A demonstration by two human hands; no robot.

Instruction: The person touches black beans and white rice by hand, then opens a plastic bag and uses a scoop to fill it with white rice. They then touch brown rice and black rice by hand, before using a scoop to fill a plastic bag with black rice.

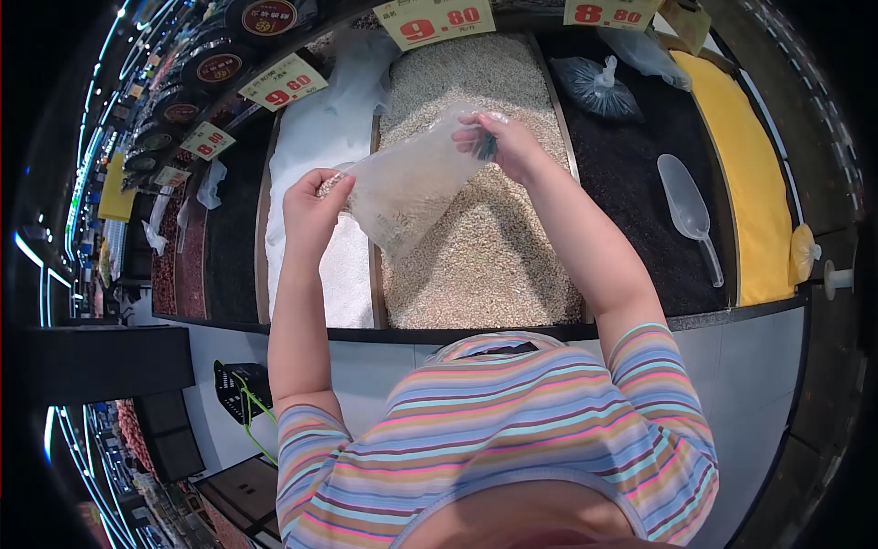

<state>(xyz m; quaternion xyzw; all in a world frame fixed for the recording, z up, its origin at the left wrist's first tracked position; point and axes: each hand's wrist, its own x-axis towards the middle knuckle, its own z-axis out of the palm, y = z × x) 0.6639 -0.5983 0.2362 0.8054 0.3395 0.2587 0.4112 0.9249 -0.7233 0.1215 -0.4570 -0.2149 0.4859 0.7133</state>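
A translucent plastic bag (407, 188) is stretched between my two hands above a bin of beige grain (485, 274). My left hand (314, 209) pinches its left edge between thumb and fingers, over the border with the white grain bin. At the upper right end of the bag, the fingers of my right hand (505, 146) are closed on it. Something small and dark green shows by the right palm; I cannot make out what it is. The bag hangs slack and looks thin, with grain visible through it.
White grain (320, 274) fills the bin at left. On black grain (631, 220) at right lie a clear scoop (684, 201) and a knotted bag (596, 87). Yellow grain (745, 183) is farther right. Price signs (434, 23) line the back. A black basket (242, 389) stands lower left.
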